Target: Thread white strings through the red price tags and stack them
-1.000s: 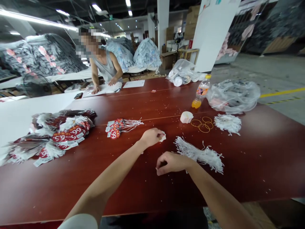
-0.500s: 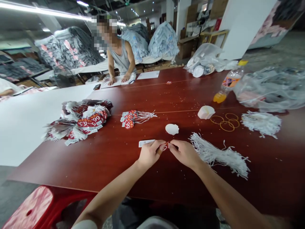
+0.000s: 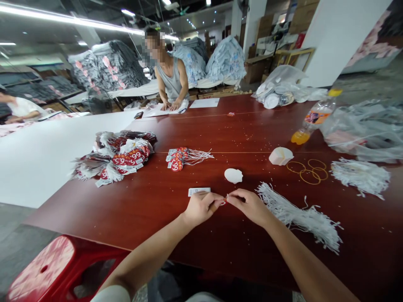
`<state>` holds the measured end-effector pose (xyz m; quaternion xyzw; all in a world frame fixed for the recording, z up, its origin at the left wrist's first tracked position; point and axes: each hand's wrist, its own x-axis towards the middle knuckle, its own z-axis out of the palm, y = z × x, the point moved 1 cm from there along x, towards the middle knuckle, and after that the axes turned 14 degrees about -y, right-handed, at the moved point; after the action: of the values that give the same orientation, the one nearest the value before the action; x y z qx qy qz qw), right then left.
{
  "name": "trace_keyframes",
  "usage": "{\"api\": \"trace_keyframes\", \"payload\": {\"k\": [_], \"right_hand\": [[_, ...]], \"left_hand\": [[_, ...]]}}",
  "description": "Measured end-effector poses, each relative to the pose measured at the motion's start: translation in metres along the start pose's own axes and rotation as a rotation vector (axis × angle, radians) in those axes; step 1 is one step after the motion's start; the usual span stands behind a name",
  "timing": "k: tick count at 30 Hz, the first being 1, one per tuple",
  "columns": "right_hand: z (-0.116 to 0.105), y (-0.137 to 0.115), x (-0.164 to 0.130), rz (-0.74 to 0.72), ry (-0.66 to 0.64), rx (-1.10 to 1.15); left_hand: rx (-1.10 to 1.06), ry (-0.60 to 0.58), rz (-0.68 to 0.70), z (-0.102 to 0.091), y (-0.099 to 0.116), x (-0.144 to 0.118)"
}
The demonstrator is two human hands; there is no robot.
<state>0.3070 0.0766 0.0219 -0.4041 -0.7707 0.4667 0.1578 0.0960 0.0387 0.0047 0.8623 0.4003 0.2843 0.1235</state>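
My left hand (image 3: 203, 206) pinches a small red price tag (image 3: 223, 203) with white print; most of the tag is hidden by fingers. Beside it, my right hand (image 3: 250, 204) is closed in a pinch at the tag's edge, where a tiny white bit shows, too small to name. A white barcode label (image 3: 198, 191) lies just past my left knuckles. Beyond my hands rests a stack of white scalloped-edge cards (image 3: 233, 175). To the right lies a bundle of white tag strings (image 3: 297, 216). Strung red tags (image 3: 177, 158) lie fanned out ahead on the left.
A big heap of strung tags (image 3: 121, 157) covers the table's left part. On the right are a pale card block (image 3: 281, 156), rubber bands (image 3: 310, 173), another string bundle (image 3: 360, 176), an orange drink bottle (image 3: 315, 117) and plastic bags (image 3: 367, 130). A co-worker (image 3: 172, 79) stands across the table.
The view has shifted, so things sit slightly further right and lower. My right fingertips have drawn slightly apart from my left ones, and a white bit now shows at them.
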Motion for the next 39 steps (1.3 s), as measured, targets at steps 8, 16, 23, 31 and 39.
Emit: {"api": "trace_keyframes", "payload": {"k": [8, 16, 23, 31, 39], "right_hand": [[0.013, 0.005, 0.001, -0.003, -0.112, 0.011], [0.021, 0.007, 0.005, -0.021, -0.084, -0.135], [0.023, 0.005, 0.005, -0.098, -0.022, -0.130], [0.024, -0.010, -0.001, -0.181, 0.067, -0.285], [0.027, -0.003, 0.001, -0.099, 0.125, -0.182]], "left_hand": [[0.159, -0.308, -0.028, -0.033, -0.006, -0.021], [0.066, -0.275, -0.176, -0.039, -0.068, -0.007], [0.376, -0.034, -0.292, -0.028, -0.031, -0.002], [0.060, 0.068, -0.185, -0.007, 0.003, -0.011], [-0.046, 0.065, -0.006, -0.002, 0.001, -0.009]]}}
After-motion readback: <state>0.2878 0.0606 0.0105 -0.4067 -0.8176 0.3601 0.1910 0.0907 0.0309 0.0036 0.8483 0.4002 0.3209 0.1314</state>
